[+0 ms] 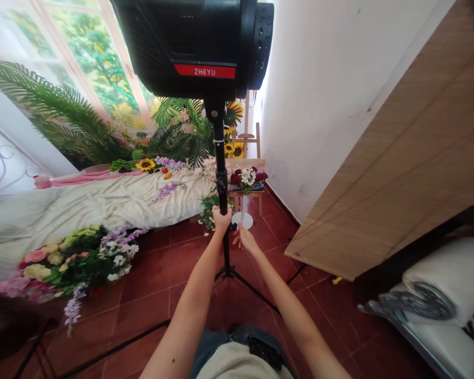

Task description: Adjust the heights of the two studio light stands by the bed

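A black light stand (220, 158) rises in front of me, upright, with a large black studio light (189, 47) on top marked ZHEYU on a red label. My left hand (222, 219) is wrapped round the stand's pole, just below a joint. My right hand (245, 239) is beside the pole, close to a small black knob (234, 227). Its fingers are loosely bent and apart; whether they touch the knob I cannot tell. The stand's tripod legs (256, 295) spread over the red tiled floor (154, 268).
A bed with a cream cover (87, 202) and flowers (79, 258) lies left. Behind the pole are a white round-based flower stand (243, 220) and a wooden easel (247, 137). A bamboo blind (391, 142) and a silver-framed white seat (438, 284) are right. Another stand's leg (114, 347) crosses the floor.
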Tool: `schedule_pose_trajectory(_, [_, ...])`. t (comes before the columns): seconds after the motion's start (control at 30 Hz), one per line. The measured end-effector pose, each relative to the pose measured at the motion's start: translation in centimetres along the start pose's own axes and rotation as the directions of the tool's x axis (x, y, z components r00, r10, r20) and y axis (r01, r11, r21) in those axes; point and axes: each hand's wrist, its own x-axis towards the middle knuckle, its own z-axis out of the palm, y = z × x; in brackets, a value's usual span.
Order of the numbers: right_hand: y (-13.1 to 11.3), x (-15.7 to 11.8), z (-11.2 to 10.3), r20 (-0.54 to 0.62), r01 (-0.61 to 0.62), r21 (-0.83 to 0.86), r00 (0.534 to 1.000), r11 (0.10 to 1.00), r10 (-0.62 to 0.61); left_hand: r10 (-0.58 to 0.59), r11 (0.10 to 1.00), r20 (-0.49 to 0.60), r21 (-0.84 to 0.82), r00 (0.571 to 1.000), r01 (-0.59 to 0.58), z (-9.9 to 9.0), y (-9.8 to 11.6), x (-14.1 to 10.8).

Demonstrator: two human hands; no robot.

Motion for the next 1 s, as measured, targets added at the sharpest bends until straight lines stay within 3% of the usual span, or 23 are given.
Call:
schedule_pose_trajectory(0.07, [-0.5, -0.4, -0.1, -0.142, 0.124, -0.262, 0.976, 0.957, -0.165, -0.011, 1.000, -0.005, -0.008, 1.000, 0.011, 0.0, -0.1, 0.1])
schedule_pose_trajectory(0.13, [-1.3, -0.7, -0.2, -0.178, 0.179, -0.474, 0.940, 0.862, -0.293, -0.018, 1.000, -0.019, -0.025, 1.000, 0.017, 0.0, -0.1, 0.1])
schedule_pose_trajectory(0.2, [-2.0, -0.8, -0.2, -0.173, 0.194, -0.585, 0.919, 0.787, -0.355, -0.021, 0.999, -0.029, -0.029, 0.999, 0.020, 0.0, -0.2, 0.2])
schedule_pose_trajectory(0.27, [-2.4, -0.5, -0.1, -0.161, 0.215, -0.580, 0.915, 0.785, -0.370, -0.032, 0.999, -0.023, -0.012, 0.999, 0.032, 0.0, -0.3, 0.3])
schedule_pose_trajectory(0.33, [-2.4, 0.0, 0.2, -0.132, 0.243, -0.460, 0.933, 0.854, -0.336, -0.039, 0.999, -0.004, 0.005, 0.999, 0.039, 0.0, -0.4, 0.3])
schedule_pose_trajectory(0.43, [-1.9, 0.8, 0.6, 0.012, 0.140, -0.043, 0.990, 0.989, -0.140, -0.015, 1.000, 0.008, 0.009, 1.000, 0.015, 0.0, -0.5, 0.3])
schedule_pose_trajectory(0.5, [-1.4, 1.0, 0.6, 0.132, 0.036, 0.168, 0.990, 0.985, -0.058, 0.001, 1.000, 0.008, 0.005, 1.000, -0.001, 0.0, -0.5, 0.3])
schedule_pose_trajectory(0.67, [-0.8, 0.7, 0.2, 0.328, -0.076, 0.447, 0.941, 0.891, -0.085, 0.020, 1.000, 0.009, -0.003, 1.000, -0.020, 0.0, -0.5, 0.1])
schedule_pose_trajectory(0.73, [-1.1, 0.3, 0.1, 0.316, -0.101, 0.290, 0.949, 0.952, 0.005, 0.020, 1.000, 0.004, -0.014, 1.000, -0.020, 0.1, -0.6, 0.0])
schedule_pose_trajectory(0.8, [-1.7, -0.2, 0.0, 0.129, -0.002, -0.050, 0.992, 0.999, 0.009, 0.005, 1.000, -0.002, -0.020, 1.000, -0.005, 0.1, -0.7, 0.2])
schedule_pose_trajectory(0.83, [-2.0, -0.6, 0.0, 0.015, 0.066, -0.248, 0.998, 0.967, -0.065, -0.008, 1.000, -0.004, -0.020, 1.000, 0.008, 0.2, -0.8, 0.2])
schedule_pose_trajectory(0.9, [-2.5, -1.3, -0.1, -0.102, 0.163, -0.591, 0.956, 0.790, -0.274, -0.031, 0.999, -0.008, -0.020, 0.999, 0.031, 0.3, -1.1, 0.5])
schedule_pose_trajectory(1.0, [-3.1, -1.8, -0.1, -0.055, 0.191, -0.840, 0.901, 0.507, -0.431, -0.044, 0.998, -0.014, -0.044, 0.999, 0.044, 0.5, -1.5, 0.7])
